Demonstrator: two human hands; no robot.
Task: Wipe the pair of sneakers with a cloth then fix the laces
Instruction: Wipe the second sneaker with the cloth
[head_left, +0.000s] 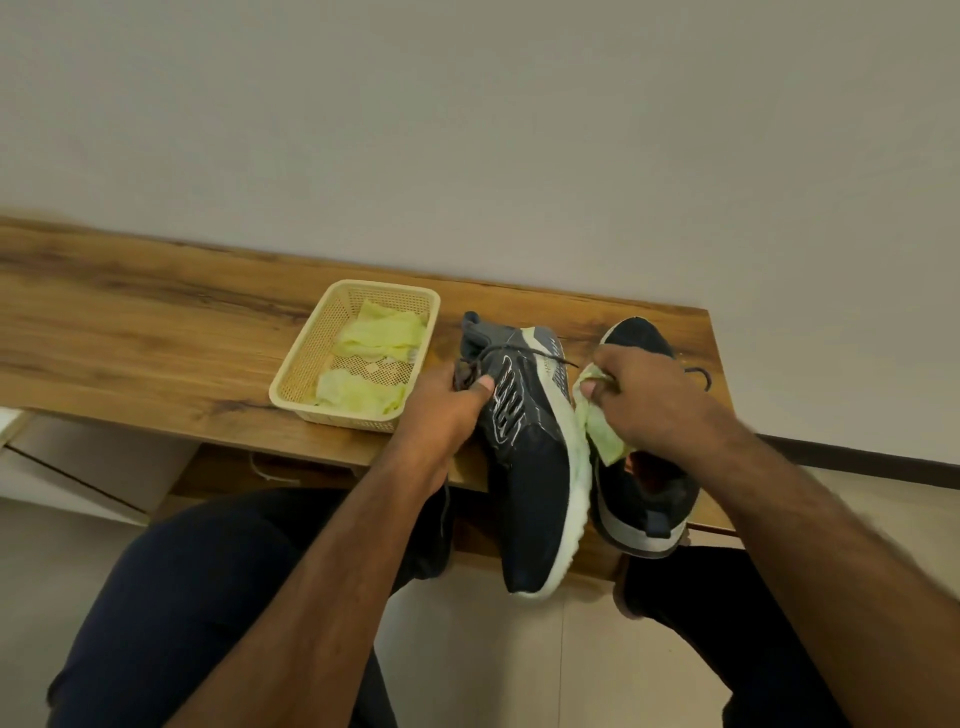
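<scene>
Your left hand (451, 400) grips the first sneaker (524, 457) at its collar and lace area, thumb laid across the upper and fingers curled round the far side. This sneaker is turned on its side, its white sole edge facing right, its heel over the wooden bench (156, 332) and its toe projecting past the near bench edge above the floor. A dark lace (540, 355) runs loose across its upper near your thumb. Your right hand (644, 400) holds a pale yellow-green cloth (600, 423) pinched between thumb and curled fingers, and the cloth hangs just beside the white sole edge of the first sneaker; whether it actually touches the sole cannot be confirmed from this angle. The second sneaker (641, 499) rests upright on the bench beneath your right hand, toe toward the wall, heel at the near bench edge, with a loop of its own lace lying on the bench to its right. To the left of the first sneaker, a cream perforated basket (306, 364) stands on the bench and contains further yellow-green cloths (382, 332), crumpled in two loose heaps. Your knees, in dark trousers, sit below the bench edge on either side of the projecting toe.
</scene>
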